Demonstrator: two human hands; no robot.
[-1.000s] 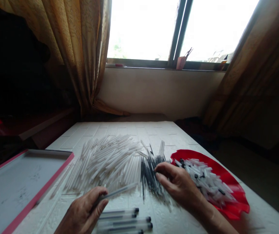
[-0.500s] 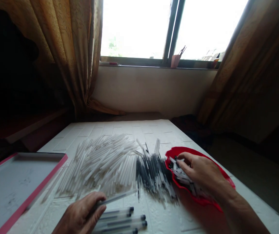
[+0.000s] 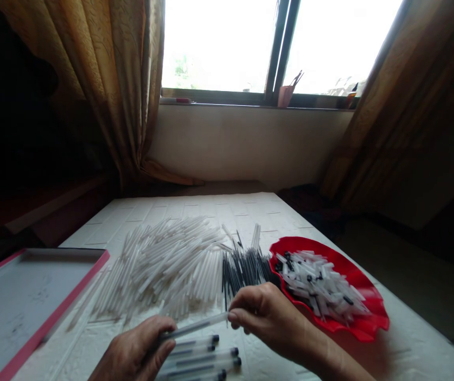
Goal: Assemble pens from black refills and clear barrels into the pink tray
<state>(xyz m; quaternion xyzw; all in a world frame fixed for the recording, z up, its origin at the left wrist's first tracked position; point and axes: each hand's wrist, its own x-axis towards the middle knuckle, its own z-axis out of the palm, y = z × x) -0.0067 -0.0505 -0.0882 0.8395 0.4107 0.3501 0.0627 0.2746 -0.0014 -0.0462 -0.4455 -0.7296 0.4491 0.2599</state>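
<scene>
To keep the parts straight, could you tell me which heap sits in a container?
The short white caps, heaped in the red bowl; the clear barrels and dark refills lie loose on the white table.

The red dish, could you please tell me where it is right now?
In the head view, the red dish sits on the right of the table, just right of the dark refills and beyond the right hand.

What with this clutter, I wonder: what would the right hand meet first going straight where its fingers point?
The clear pen barrel held in the left hand: the right hand has its fingers pointing left at its tip, seemingly touching it.
</scene>
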